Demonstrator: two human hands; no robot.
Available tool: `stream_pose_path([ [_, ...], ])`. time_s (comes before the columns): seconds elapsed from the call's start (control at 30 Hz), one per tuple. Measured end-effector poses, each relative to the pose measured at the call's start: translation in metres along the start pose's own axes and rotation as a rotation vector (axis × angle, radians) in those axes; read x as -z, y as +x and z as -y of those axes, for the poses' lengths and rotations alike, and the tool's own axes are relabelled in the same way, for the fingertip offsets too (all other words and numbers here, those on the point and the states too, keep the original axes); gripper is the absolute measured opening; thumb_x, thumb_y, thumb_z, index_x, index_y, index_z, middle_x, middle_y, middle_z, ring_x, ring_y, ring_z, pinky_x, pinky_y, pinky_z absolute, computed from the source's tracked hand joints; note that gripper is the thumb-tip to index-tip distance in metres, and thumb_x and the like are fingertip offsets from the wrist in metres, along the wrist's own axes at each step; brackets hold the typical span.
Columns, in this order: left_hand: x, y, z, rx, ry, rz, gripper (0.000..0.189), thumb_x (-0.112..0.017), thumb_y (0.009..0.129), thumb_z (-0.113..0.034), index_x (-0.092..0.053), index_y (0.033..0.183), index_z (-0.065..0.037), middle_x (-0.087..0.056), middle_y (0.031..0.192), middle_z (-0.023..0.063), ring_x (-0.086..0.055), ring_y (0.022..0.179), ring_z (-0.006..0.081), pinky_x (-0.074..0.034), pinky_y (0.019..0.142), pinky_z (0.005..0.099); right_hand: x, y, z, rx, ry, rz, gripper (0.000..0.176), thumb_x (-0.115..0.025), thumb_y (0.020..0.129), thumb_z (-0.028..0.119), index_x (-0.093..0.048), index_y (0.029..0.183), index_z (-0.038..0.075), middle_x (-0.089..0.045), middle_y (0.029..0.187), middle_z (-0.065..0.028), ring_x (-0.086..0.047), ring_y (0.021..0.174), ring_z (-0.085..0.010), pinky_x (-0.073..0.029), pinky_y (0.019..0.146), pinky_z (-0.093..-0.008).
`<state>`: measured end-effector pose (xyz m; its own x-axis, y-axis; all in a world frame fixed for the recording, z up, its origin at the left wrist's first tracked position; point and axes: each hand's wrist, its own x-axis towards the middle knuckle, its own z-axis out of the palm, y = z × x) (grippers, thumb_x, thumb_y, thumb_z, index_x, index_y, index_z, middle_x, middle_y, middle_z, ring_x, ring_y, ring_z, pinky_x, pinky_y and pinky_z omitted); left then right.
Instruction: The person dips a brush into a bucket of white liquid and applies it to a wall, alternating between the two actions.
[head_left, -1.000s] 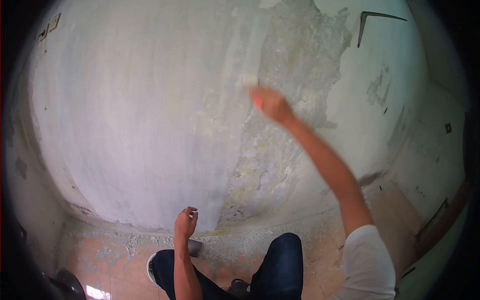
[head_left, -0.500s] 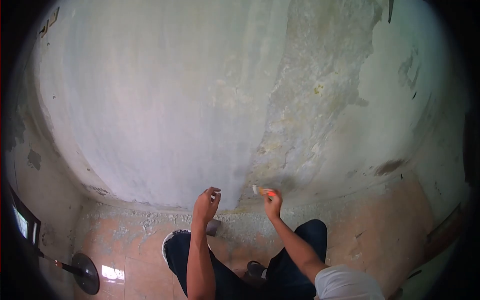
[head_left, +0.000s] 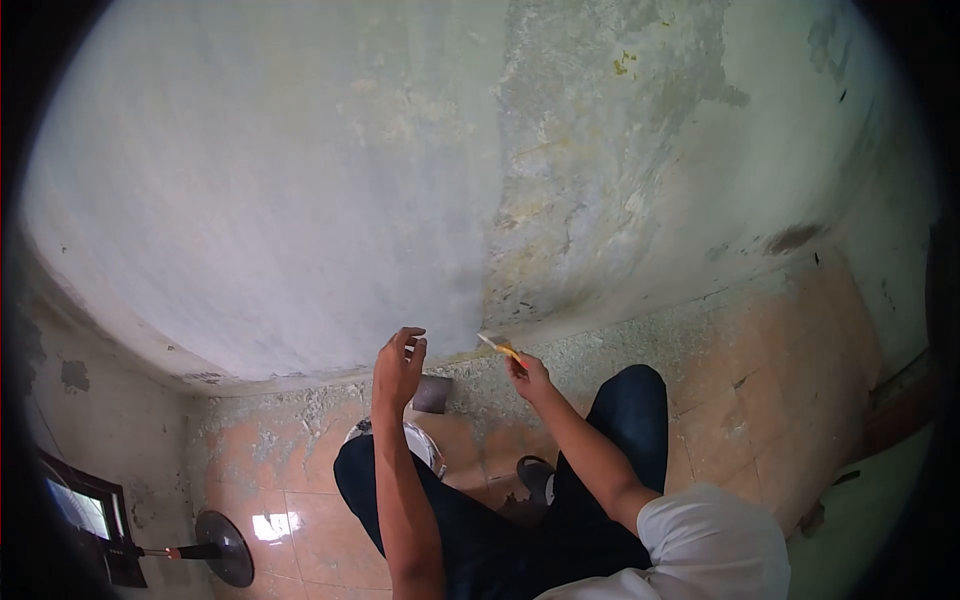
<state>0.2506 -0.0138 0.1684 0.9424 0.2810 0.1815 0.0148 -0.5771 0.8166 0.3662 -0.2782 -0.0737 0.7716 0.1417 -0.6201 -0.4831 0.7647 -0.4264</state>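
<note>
My right hand (head_left: 528, 376) closes around a small scraper (head_left: 502, 347) with a yellow-and-orange handle. Its narrow pale tip points up and left, right by the lower part of the wall where smooth coating meets rough, peeled plaster (head_left: 560, 220). My left hand (head_left: 398, 368) is raised in front of the smooth pale wall (head_left: 300, 200), its fingers loosely bent and apart with nothing seen in them. Below it, a greyish-mauve piece (head_left: 432, 394) sits beside a white bucket (head_left: 425, 445), which my left leg and forearm partly cover.
Pale flakes and crumbs (head_left: 300, 420) litter the tiled floor (head_left: 330, 530) along the wall's base. A round black base (head_left: 225, 548) with a pole stands at the lower left. A dark stain (head_left: 793, 238) marks the wall low on the right.
The view has tilted and shifted, showing more floor and the bucket. My right hand has turned the scraper, so its tip now appears thinner and points more upward. My left hand stays raised.
</note>
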Motion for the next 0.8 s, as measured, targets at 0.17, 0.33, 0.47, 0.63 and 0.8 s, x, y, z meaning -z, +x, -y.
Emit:
stream_pose_path([
  [0.17,-0.004,0.003,0.006,-0.028,0.008,-0.001,0.028,-0.064,0.104,-0.018,-0.071,0.125,-0.001,-0.078,0.106,0.0206,-0.076,0.091,0.0325,-0.06,0.081,0.0418,-0.018,-0.027,0.003,-0.221,0.107,0.179,0.022,-0.068,0.104,0.009,-0.067,0.122,-0.003,-0.068,0.102,-0.0113,-0.068,0.088,-0.0198,-0.06,0.078,-0.0319],
  [0.33,-0.004,0.001,0.002,-0.037,-0.003,0.008,0.028,-0.064,0.104,-0.018,-0.071,0.125,-0.001,-0.078,0.107,0.0205,-0.076,0.091,0.0326,-0.06,0.081,0.0423,-0.047,-0.085,0.013,-0.155,-0.02,0.296,0.024,-0.068,0.103,0.008,-0.067,0.126,0.001,-0.068,0.106,-0.0076,-0.067,0.091,-0.0174,-0.058,0.082,-0.0317],
  [0.47,0.0,-0.003,-0.002,-0.024,0.008,0.018,0.028,-0.064,0.104,-0.019,-0.071,0.125,-0.001,-0.078,0.108,0.0206,-0.076,0.091,0.0327,-0.06,0.082,0.0423,-0.074,-0.113,0.019,0.027,-0.288,0.433,0.027,-0.067,0.102,0.009,-0.066,0.129,0.004,-0.065,0.105,-0.0057,-0.065,0.093,-0.0156,-0.055,0.079,-0.0287],
  [0.63,0.004,-0.006,-0.001,-0.03,0.021,0.0,0.028,-0.064,0.104,-0.019,-0.072,0.124,-0.001,-0.078,0.11,0.0208,-0.076,0.092,0.0327,-0.06,0.083,0.0422,-0.103,-0.12,0.035,0.197,-0.455,0.471,0.024,-0.063,0.106,0.014,-0.062,0.128,0.006,-0.061,0.1,-0.004,-0.06,0.079,-0.0117,-0.048,0.064,-0.0268],
  [0.8,0.007,-0.006,0.003,-0.019,0.02,0.008,0.029,-0.064,0.105,-0.019,-0.072,0.125,0.0,-0.078,0.111,0.0208,-0.077,0.094,0.0322,-0.06,0.083,0.042,-0.156,-0.136,0.064,0.33,-0.723,0.42,0.022,-0.059,0.112,0.029,-0.063,0.113,0.008,-0.055,0.08,0.0031,-0.046,0.06,-0.0052,-0.038,0.053,-0.0262],
])
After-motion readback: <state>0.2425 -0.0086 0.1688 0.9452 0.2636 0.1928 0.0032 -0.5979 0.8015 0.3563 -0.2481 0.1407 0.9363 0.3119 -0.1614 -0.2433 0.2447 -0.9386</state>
